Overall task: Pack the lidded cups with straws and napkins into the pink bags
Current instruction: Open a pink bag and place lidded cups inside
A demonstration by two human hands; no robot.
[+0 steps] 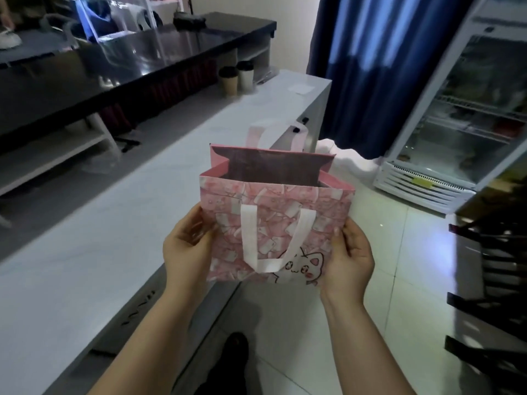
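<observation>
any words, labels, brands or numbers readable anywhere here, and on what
No text can be read in this view.
pink bag: only a cat drawing and a printed pattern, no words seen.
yellow sticker on the display fridge: too blurred to read.
dark marks on the front edge of the counter: too blurred to read.

Inspection: your hands, forearms and one foot in view.
Your left hand (pixel 186 246) and right hand (pixel 349 258) are bare, as are your left forearm (pixel 148 337) and right forearm (pixel 368 346) to the frame's edge; you wear a dark shoe (pixel 235 347), its detail lost in shadow.
</observation>
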